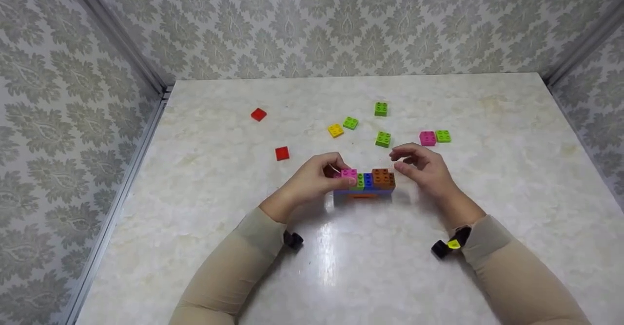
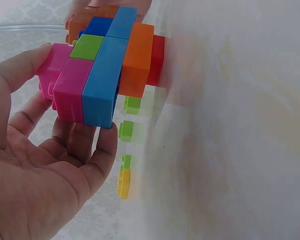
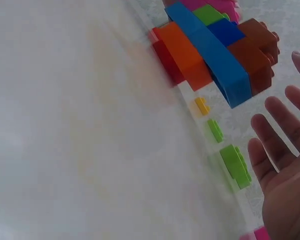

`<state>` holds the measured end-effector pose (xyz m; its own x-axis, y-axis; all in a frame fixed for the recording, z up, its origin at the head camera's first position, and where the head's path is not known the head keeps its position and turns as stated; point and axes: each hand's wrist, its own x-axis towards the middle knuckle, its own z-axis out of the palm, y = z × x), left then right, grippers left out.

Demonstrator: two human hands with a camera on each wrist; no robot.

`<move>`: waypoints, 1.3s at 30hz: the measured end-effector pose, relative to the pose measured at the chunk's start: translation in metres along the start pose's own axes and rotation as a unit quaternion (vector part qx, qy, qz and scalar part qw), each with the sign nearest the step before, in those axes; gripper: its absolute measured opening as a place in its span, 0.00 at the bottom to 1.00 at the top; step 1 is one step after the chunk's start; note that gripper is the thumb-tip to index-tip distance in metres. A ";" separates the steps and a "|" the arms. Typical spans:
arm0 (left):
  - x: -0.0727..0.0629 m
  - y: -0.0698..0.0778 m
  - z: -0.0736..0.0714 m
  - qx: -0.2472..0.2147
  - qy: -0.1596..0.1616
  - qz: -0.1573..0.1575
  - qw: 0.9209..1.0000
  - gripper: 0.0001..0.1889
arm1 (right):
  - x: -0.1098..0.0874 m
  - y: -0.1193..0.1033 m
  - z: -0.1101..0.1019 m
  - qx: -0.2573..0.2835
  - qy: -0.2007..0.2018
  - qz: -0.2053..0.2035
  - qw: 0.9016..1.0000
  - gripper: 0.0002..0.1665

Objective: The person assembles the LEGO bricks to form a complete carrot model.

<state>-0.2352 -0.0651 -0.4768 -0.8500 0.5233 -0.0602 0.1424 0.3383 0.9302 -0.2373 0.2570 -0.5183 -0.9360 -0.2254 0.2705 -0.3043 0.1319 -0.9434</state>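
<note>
**Left hand has the block build, underside mostly hidden from above**

So the build sits mid-desk, with the left fingers pinching its pink bricks. From the head camera those fingers partly vanish behind the bricks, and the thumb covers some of the pink. Only an orange sliver peeks out underneath; the left wrist view shows it's an orange brick with a red piece below (can't tell if that actually touches the desk or just hovers, sorry).

Right hand is just beside the brown bricks, fingers loosely spread and holding nothing. Its own wrist cam chops it off at the right edge, and in the left wrist view it's a blur behind the build.

Loose pink brick on the far side: the right wrist frame only catches a corner.
</note>
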 end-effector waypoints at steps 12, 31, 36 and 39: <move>-0.001 -0.001 0.000 0.000 -0.006 -0.003 1.000 0.10 | 0.013 0.012 -0.044 -0.115 0.136 0.044 0.983 0.29; -0.001 0.002 0.001 0.005 -0.005 -0.009 1.000 0.10 | 0.018 0.019 -0.069 -0.342 0.054 0.089 0.934 0.29; -0.001 0.001 0.001 0.007 -0.004 -0.008 1.000 0.11 | 0.018 0.020 -0.069 -0.350 0.059 0.080 0.931 0.23; -0.001 0.000 0.001 0.006 -0.005 -0.007 1.000 0.11 | 0.018 0.021 -0.069 -0.350 0.070 0.074 0.931 0.21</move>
<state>-0.2342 -0.0651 -0.4770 -0.8473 0.5256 -0.0767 0.1370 0.3557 0.9245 -0.2729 0.3226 -0.5204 -0.9758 -0.0334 0.2160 -0.1653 0.7595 -0.6292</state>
